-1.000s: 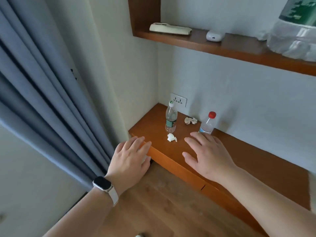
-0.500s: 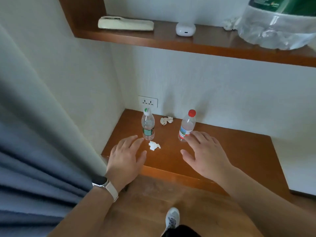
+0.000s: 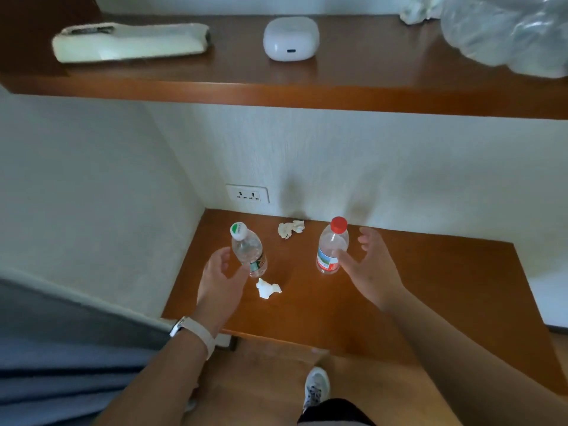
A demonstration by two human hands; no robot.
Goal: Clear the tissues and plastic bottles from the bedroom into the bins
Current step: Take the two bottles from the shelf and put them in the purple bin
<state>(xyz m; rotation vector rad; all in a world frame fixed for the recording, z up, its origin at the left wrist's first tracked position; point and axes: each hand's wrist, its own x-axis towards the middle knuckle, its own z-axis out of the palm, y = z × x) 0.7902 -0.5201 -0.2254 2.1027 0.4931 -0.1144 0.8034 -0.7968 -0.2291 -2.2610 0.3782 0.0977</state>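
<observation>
Two clear plastic bottles stand on a low wooden ledge [image 3: 430, 287] in the corner. The green-capped bottle [image 3: 246, 247] is on the left, and my left hand [image 3: 222, 278] curls open around its left side, thumb near it. The red-capped bottle [image 3: 332, 245] stands on the right; my right hand [image 3: 367, 265] is open beside it, thumb touching its label. One crumpled tissue [image 3: 268, 289] lies in front of the green-capped bottle. Another tissue [image 3: 290, 229] lies by the back wall between the bottles.
An upper wooden shelf [image 3: 307, 90] overhangs the ledge, carrying a white remote-like case [image 3: 129, 41], a white earbud case [image 3: 290, 38], a tissue [image 3: 415, 10] and a large clear bottle [image 3: 507, 32]. A wall socket [image 3: 247, 193] sits above the ledge. Blue curtain [image 3: 46, 364] hangs left; my shoe [image 3: 316, 385] is below.
The view has moved closer and over the ledge. Both hands have turned from flat, palm-down poses to open curled poses at the sides of the two bottles.
</observation>
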